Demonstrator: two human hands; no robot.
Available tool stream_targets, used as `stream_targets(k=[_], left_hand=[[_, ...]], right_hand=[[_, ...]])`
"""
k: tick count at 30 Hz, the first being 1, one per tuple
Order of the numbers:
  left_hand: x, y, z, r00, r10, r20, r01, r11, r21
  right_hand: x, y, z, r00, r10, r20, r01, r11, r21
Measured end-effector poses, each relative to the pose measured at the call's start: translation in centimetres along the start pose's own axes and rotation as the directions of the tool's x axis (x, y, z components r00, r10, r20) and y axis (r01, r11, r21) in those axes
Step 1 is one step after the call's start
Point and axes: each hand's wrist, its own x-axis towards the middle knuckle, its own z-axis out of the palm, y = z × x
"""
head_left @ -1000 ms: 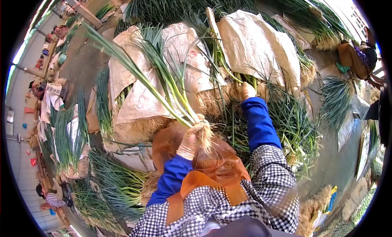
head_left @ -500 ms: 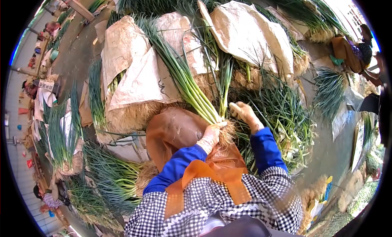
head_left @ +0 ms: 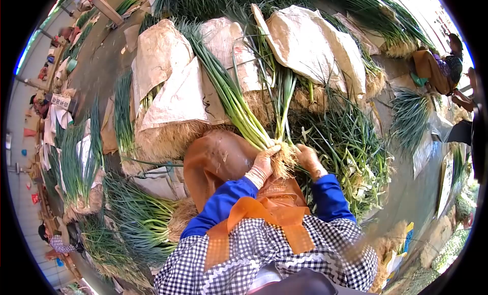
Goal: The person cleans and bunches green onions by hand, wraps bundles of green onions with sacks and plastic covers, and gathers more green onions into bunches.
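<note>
So the left hand (head_left: pixel 262 163) has its fingers wrapped round the bottom of a bunch of green onions (head_left: pixel 236 109), right by the roots (head_left: pixel 284 162), with the thumb laid across the front. The right hand (head_left: pixel 309 160) is on the other side of those roots, fingers curled in toward them. Honestly can't tell if it's pinching anything or just sitting up against them. The bunch is over the lap, root end toward the person, and splits in two: a fatter lot leaning up and left, and a few stalks standing straighter.

Under that there's an orange-brown apron (head_left: pixel 216 152), plus blue sleeves (head_left: pixel 216 199) and a black-and-white checked garment (head_left: pixel 241 249). Just right of the right hand is a messy heap of loose leaves (head_left: pixel 351 163). Further out in front, pale sacks (head_left: pixel 315 43) are draped over more bundles, shaggy root ends poking out on the near side. Left of the lap, another pile of onions (head_left: pixel 134 213) lies with its roots facing the apron. Way out right, another person (head_left: pixel 439 71) is low down near a spread-out bunch (head_left: pixel 410 112).
</note>
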Motion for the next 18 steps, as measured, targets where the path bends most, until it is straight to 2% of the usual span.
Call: stream_targets(k=[1,2,3,4,5,6,7,8,9,10,11,12,13,14,15,17,18], left_hand=[[0.2,-0.2,-0.1,0.999,0.050,-0.020,-0.049,0.998,0.049],[0.1,-0.3,0.1,0.995,0.097,-0.018,-0.093,0.983,0.155],[0.1,-0.6,0.1,0.995,0.094,-0.016,-0.090,0.984,0.152],[0.4,-0.9,0.3,0.993,0.102,-0.061,-0.087,0.972,0.216],[0.5,-1.4,0.2,0.987,0.112,-0.114,-0.077,0.958,0.276],[1.3,-2.0,-1.0,0.993,0.093,-0.075,-0.067,0.953,0.295],[1.8,-2.5,-1.5,0.958,0.281,-0.052,-0.222,0.846,0.485],[2.0,-2.3,-1.6,0.960,0.270,-0.070,-0.179,0.791,0.584],[1.8,-2.2,-1.7,0.961,0.262,-0.093,-0.133,0.726,0.674],[1.9,-2.4,-1.8,0.947,0.320,-0.035,-0.207,0.690,0.694],[1.8,-2.3,-2.1,0.944,0.327,-0.034,-0.212,0.683,0.699],[1.9,-2.1,-2.0,0.928,0.368,-0.055,-0.232,0.688,0.688],[2.0,-1.9,-2.0,0.910,0.406,-0.081,-0.251,0.696,0.673],[2.1,-1.6,-2.3,0.942,0.303,-0.145,-0.171,0.805,0.569],[2.0,-1.5,-2.2,0.957,0.257,-0.135,-0.168,0.869,0.466],[1.8,-1.5,-1.8,0.938,0.315,-0.142,-0.194,0.821,0.536],[1.7,-1.4,-1.6,0.949,0.280,-0.146,-0.205,0.898,0.390]], right_hand=[[-0.4,1.2,-2.2,0.991,-0.062,-0.116,-0.038,0.708,-0.705],[0.0,3.5,-4.6,0.990,0.031,-0.135,-0.122,0.658,-0.743],[0.7,5.1,-6.0,0.980,0.121,-0.161,-0.201,0.598,-0.776],[0.2,2.6,-6.2,0.968,-0.090,-0.235,-0.118,0.662,-0.740],[0.8,-0.3,-5.5,0.932,-0.165,-0.324,-0.108,0.724,-0.681],[1.6,-2.9,-4.2,0.871,-0.323,-0.370,0.033,0.790,-0.613],[1.8,-5.6,-2.8,0.813,-0.433,-0.389,0.230,0.853,-0.469],[2.4,-7.7,-1.7,0.862,-0.385,-0.329,0.176,0.837,-0.518],[3.5,-8.3,-0.7,0.875,-0.385,-0.293,0.193,0.834,-0.517],[4.8,-7.6,-0.4,0.942,-0.281,-0.185,0.182,0.888,-0.423],[6.0,-6.8,0.0,0.981,-0.183,-0.060,0.154,0.931,-0.330],[6.6,-5.8,0.4,0.984,-0.174,-0.041,0.162,0.967,-0.195],[3.5,-8.0,0.5,0.993,-0.111,0.039,0.110,0.994,0.018],[3.1,-6.0,0.8,0.953,-0.270,0.138,0.254,0.960,0.121],[2.4,-3.9,0.6,0.881,-0.423,0.213,0.371,0.896,0.242],[-1.4,-2.9,-1.3,0.921,-0.335,0.200,0.141,0.764,0.630],[-3.8,-3.2,-3.5,0.941,-0.262,0.216,0.088,0.801,0.592]])
